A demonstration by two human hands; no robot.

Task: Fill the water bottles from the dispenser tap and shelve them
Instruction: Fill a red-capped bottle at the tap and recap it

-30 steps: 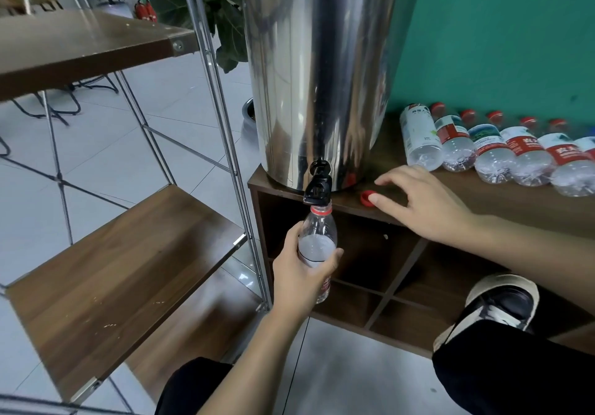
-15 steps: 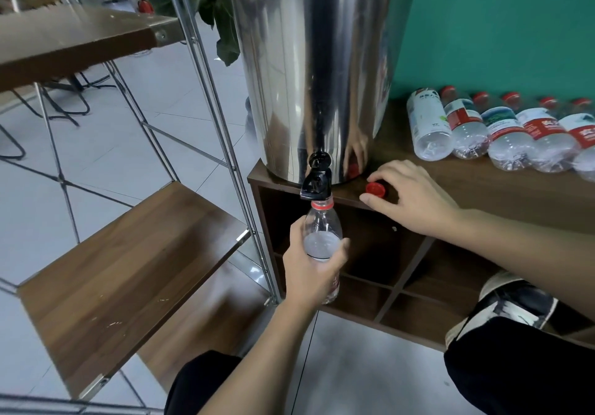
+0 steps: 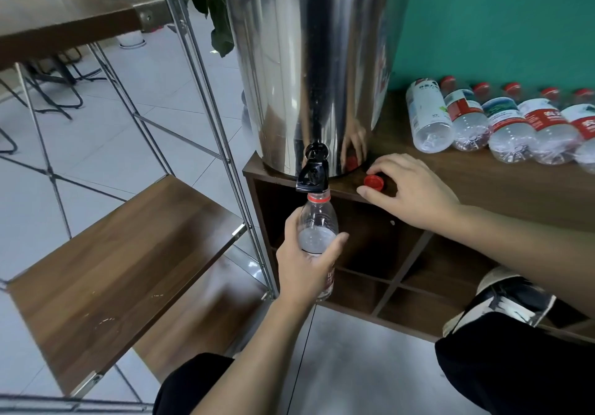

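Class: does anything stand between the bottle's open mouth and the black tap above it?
Nothing visible does. The left hand holds the bottle upright with its mouth directly under the black tap; its red cap lies aside by the right hand.

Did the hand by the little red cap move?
Yes. The right hand has closed in on the red cap beside the steel dispenser: earlier its fingers were spread just right of it, now fingers and thumb pinch it.

Lower half of the bottle point(image 3: 318, 221) hidden behind the left hand point(image 3: 306, 266). Label print there unreadable. Top of the steel dispenser point(image 3: 309, 60) cut off by the upper edge. Rightmost of the lying bottles point(image 3: 502, 121) cropped at the right edge. Red cap point(image 3: 374, 181) partly covered by the right hand point(image 3: 415, 194). Flow from the black tap point(image 3: 314, 170) impossible to tell.
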